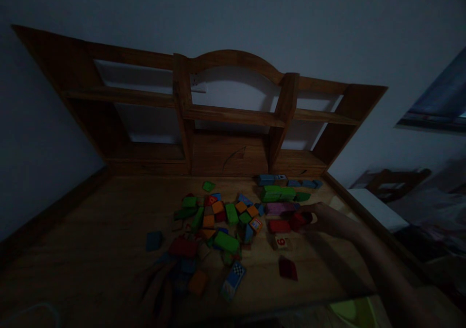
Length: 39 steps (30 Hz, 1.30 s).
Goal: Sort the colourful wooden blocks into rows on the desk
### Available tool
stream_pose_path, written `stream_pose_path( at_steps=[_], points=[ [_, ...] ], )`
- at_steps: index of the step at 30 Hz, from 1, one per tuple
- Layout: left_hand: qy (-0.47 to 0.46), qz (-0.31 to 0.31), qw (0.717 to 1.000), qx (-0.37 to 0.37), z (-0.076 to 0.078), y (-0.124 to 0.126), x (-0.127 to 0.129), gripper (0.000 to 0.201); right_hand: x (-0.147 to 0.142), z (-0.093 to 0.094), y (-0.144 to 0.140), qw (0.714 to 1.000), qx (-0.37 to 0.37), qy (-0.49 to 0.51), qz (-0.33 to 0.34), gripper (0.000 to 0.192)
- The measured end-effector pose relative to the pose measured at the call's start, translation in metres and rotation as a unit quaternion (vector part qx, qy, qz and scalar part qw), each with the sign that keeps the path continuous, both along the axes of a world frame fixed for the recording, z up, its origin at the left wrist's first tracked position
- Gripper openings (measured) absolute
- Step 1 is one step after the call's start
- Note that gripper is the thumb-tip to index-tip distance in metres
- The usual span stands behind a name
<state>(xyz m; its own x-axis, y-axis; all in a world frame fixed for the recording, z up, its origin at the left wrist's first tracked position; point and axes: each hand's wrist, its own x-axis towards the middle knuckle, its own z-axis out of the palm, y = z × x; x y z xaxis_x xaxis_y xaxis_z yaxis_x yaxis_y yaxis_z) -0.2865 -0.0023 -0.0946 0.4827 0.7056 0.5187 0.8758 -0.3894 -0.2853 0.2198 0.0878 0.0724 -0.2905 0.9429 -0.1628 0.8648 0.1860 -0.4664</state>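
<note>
The room is very dark. Many coloured wooden blocks (225, 221) lie scattered on a wooden desk (91, 231). My right hand (320, 219) reaches in from the lower right, and its fingertips close on a red block (299, 220) beside a flat red block (279, 226). Just behind them lie a pink block (278, 207) and green blocks (278, 192). A dim shape that may be my left hand (158, 289) rests near the desk's front edge, beside a blue block (184, 270) and an orange block (197, 283). Its fingers are too dark to read.
A wooden hutch with shelves (233, 114) stands at the back of the desk, against a pale wall. A row of blue blocks (287, 181) lies at its foot. A lone dark red block (288, 269) and a chequered block (233, 279) lie near the front. A chair (396, 180) stands to the right.
</note>
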Motion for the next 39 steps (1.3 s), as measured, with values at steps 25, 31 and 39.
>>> stream_pose_path(
  at_steps=[25,31,39],
  points=[
    [-0.052,0.008,0.998,-0.021,0.004,-0.001,0.003,0.04,0.002,0.034,-0.039,0.983,0.155,-0.046,-0.085,0.044],
    [-0.064,-0.012,0.998,0.004,0.004,-0.003,0.011,0.031,-0.073,0.015,-0.084,0.966,0.252,0.029,-0.045,0.026],
    [0.032,0.004,0.999,-0.008,0.016,-0.004,0.009,0.037,-0.126,-0.034,-0.069,0.969,0.236,-0.004,-0.069,0.029]
  ],
)
